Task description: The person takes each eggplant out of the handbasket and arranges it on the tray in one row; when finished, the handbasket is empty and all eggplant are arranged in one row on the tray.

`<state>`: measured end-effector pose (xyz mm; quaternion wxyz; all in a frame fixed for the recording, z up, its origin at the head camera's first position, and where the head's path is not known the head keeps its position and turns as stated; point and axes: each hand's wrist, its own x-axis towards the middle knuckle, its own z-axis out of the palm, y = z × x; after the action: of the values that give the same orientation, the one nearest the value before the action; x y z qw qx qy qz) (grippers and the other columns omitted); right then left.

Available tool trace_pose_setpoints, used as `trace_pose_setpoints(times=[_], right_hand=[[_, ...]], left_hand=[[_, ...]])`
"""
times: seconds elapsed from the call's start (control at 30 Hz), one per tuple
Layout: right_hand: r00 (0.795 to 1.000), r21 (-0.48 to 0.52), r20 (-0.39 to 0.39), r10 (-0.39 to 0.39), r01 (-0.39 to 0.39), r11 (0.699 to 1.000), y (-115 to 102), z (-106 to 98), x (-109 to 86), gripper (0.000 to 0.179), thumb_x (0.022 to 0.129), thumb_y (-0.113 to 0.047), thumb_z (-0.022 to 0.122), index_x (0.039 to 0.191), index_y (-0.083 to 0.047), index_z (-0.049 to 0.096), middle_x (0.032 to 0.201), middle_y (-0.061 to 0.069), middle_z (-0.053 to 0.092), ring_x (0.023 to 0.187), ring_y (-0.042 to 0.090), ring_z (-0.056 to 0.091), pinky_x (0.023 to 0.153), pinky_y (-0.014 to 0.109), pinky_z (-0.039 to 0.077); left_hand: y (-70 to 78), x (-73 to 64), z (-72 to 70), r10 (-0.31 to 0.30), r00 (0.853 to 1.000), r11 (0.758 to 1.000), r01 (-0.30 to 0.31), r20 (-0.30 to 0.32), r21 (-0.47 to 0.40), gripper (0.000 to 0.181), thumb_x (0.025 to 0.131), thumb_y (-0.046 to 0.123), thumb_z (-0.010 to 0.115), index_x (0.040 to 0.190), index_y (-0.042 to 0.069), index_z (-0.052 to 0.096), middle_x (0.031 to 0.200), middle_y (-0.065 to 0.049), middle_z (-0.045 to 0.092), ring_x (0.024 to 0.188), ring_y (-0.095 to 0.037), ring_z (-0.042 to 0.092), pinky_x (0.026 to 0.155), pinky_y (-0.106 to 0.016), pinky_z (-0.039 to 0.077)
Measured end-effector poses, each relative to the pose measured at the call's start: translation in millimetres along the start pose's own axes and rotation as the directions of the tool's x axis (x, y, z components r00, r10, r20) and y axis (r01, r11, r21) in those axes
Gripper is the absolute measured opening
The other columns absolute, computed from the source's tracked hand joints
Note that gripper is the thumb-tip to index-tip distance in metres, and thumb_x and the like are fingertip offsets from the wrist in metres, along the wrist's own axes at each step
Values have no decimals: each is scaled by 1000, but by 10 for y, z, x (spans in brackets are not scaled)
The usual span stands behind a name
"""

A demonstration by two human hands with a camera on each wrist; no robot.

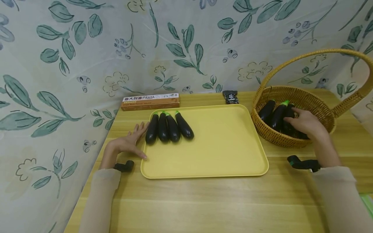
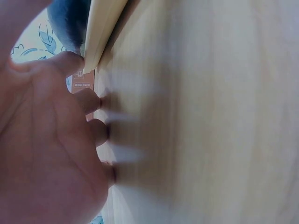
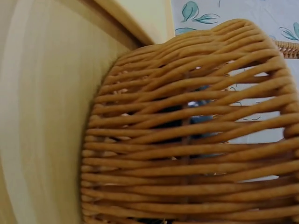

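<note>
Several dark eggplants (image 1: 169, 127) with green tips lie side by side at the left end of a yellow tray (image 1: 221, 145). At the tray's left edge my left hand (image 1: 126, 144) is spread, its thumb by the rim. The left wrist view shows its palm (image 2: 46, 135) and fingertips near the wooden surface. Over at the right, my right hand (image 1: 306, 121) reaches into a wicker basket (image 1: 317, 106) and grips an eggplant (image 1: 288, 127) between thumb and fingers. Beside it lie other eggplants (image 1: 276, 116). In the right wrist view the basket's woven side (image 3: 196, 126) hides that hand.
Behind the tray's left part lies a pasta box (image 1: 150, 102). A small black packet (image 1: 231, 97) is at the tray's back edge. The basket's tall handle (image 1: 309, 53) arches above its opening. A leaf-patterned cloth (image 1: 186, 48) hangs behind the wooden table (image 1: 204, 204).
</note>
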<state>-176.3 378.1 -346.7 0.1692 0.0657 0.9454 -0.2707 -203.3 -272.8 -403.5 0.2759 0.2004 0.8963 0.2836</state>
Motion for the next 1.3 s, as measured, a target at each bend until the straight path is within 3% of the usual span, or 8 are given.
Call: trace_pose_setpoints(times=[0.5, 0.67, 0.77, 0.87, 0.93, 1.0, 1.1, 1.3], right_hand=[[994, 72, -103, 48, -41, 997, 31, 116, 87, 80, 109, -47, 33, 162, 0, -4, 159, 47, -4, 142, 72, 1, 112, 83, 21], [992, 42, -119, 45, -40, 998, 40, 116, 92, 77, 109, -45, 35, 162, 2, 4, 156, 50, 2, 129, 67, 32, 95, 69, 40], [991, 29, -131, 35, -31, 999, 53, 120, 99, 76, 108, -42, 38, 161, 4, 9, 154, 51, 19, 95, 51, 50, 81, 59, 42], [991, 48, -129, 28, -22, 999, 47, 114, 92, 75, 108, -39, 43, 162, 4, 11, 111, 35, 65, 63, 27, 49, 73, 49, 44], [992, 69, -123, 25, -17, 997, 41, 104, 81, 75, 108, -37, 44, 162, 3, 12, 73, 13, 60, 55, 16, 47, 66, 41, 44], [993, 84, -119, 18, -8, 996, 37, 87, 63, 75, 108, -36, 45, 162, 2, 11, 67, 5, 50, 54, 12, 46, 66, 37, 44], [994, 110, -108, -2, 14, 994, 49, 54, 35, 75, 109, -38, 42, 163, 0, 8, 100, 27, 60, 67, 15, 55, 72, 40, 47], [998, 182, -62, -16, 28, 983, 39, -44, -42, 79, 108, -50, 38, 164, -8, 3, 157, 44, 25, 102, 43, 63, 100, 69, 46]], left_hand=[[-5, 15, -7, -2, 1000, 1000, 2, 0, -6, 147, 69, 44, 95, 166, 20, -13, 169, -20, -29, 154, -43, -33, 121, -74, -16], [-17, 24, -3, -3, 1000, 1000, 3, -2, -8, 148, 69, 45, 96, 166, 20, -12, 169, -20, -29, 154, -44, -33, 121, -74, -15], [-11, 25, -3, -6, 1000, 1000, 6, -3, -7, 148, 68, 45, 96, 167, 21, -12, 169, -19, -28, 154, -43, -33, 121, -74, -15], [-1, 23, -4, -8, 1000, 1000, 8, -3, -7, 148, 68, 45, 96, 167, 21, -12, 169, -19, -28, 154, -43, -33, 121, -74, -16], [4, 21, -3, -8, 1000, 1000, 8, -3, -7, 148, 68, 45, 96, 167, 21, -12, 169, -19, -29, 154, -43, -33, 121, -74, -16], [11, 19, 0, -3, 1000, 1000, 3, -1, -12, 148, 69, 44, 96, 166, 20, -12, 169, -20, -29, 154, -44, -33, 121, -74, -16], [20, 15, 3, 3, 1000, 1000, -3, -1, -19, 148, 69, 44, 96, 166, 18, -12, 169, -21, -29, 153, -46, -33, 120, -75, -16], [20, 18, 4, -1, 1000, 1000, 1, -3, -21, 147, 69, 43, 96, 166, 19, -12, 169, -21, -29, 153, -45, -33, 120, -74, -17]])
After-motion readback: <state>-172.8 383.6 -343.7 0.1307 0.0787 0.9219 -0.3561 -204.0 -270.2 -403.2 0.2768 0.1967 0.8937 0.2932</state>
